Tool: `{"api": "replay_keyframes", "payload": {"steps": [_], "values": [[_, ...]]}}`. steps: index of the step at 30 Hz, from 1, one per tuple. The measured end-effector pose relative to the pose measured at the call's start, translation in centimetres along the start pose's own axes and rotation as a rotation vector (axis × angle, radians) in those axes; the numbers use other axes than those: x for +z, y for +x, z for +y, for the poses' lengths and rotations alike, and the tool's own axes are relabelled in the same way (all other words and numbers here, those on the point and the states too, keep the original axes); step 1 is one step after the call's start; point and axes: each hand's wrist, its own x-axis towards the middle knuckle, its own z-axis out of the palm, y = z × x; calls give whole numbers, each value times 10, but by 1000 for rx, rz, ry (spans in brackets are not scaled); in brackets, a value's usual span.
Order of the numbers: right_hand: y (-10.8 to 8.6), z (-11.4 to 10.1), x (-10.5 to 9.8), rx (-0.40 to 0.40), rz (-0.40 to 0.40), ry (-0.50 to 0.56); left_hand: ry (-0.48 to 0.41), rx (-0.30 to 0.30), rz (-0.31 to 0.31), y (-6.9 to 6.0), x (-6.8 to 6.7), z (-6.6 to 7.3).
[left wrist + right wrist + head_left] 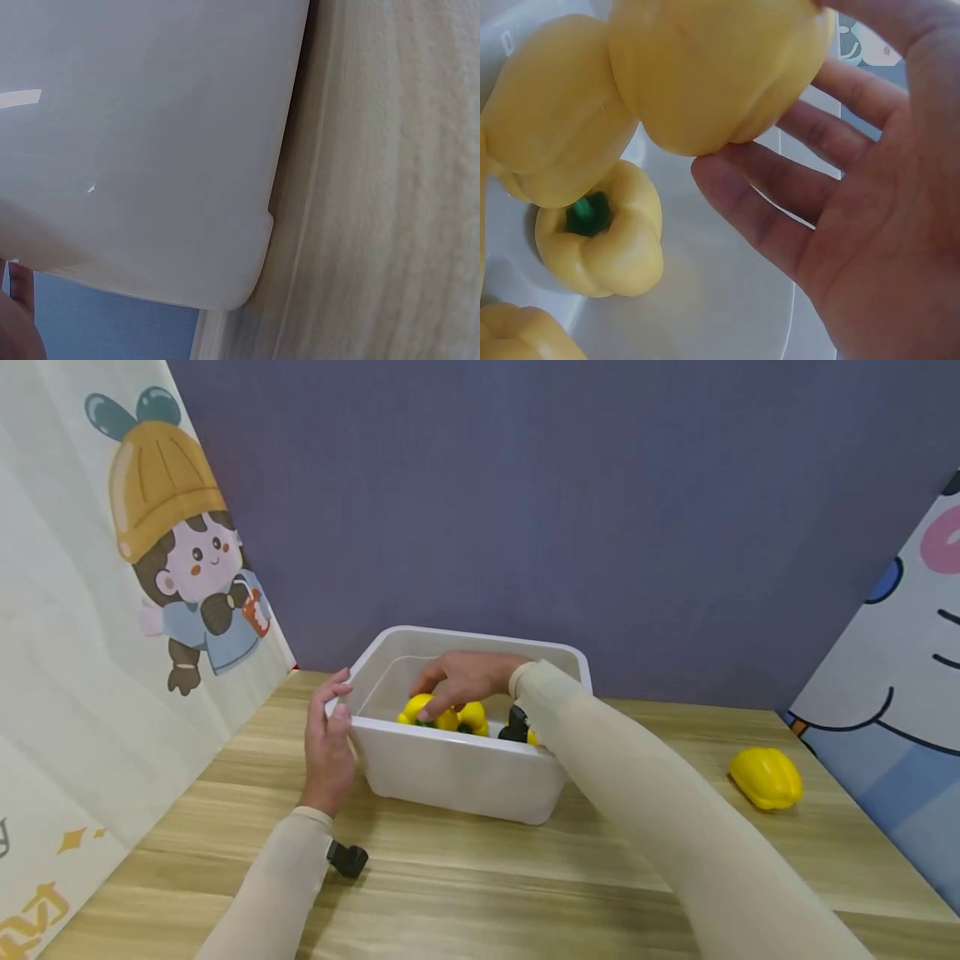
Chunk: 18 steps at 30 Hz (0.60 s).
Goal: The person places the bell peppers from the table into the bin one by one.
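A white plastic bin (457, 772) stands on the wooden table. My left hand (330, 756) grips its left rim, thumb in front and fingers along the outside. Inside the bin, my right hand (476, 675) holds a yellow bell pepper (720, 71) between thumb and fingers. Another yellow pepper (473, 717) lies beside it. The right wrist view shows several peppers on the bin floor, one of them (619, 240) with its green stem up. The left wrist view has mostly the bin's outer wall (150, 150).
A lone yellow bell pepper (767, 778) lies on the table (480, 893) to the right of the bin. A dark wall panel (555, 510) rises behind the bin. Printed panels with cartoon figures flank the table left and right.
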Motion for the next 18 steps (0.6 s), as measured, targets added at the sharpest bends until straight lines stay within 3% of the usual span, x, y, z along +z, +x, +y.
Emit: {"api": "replay_keyframes", "payload": {"steps": [18], "values": [[-1, -7, 4, 48, -61, 7, 0, -10, -7, 0, -3, -3]]}}
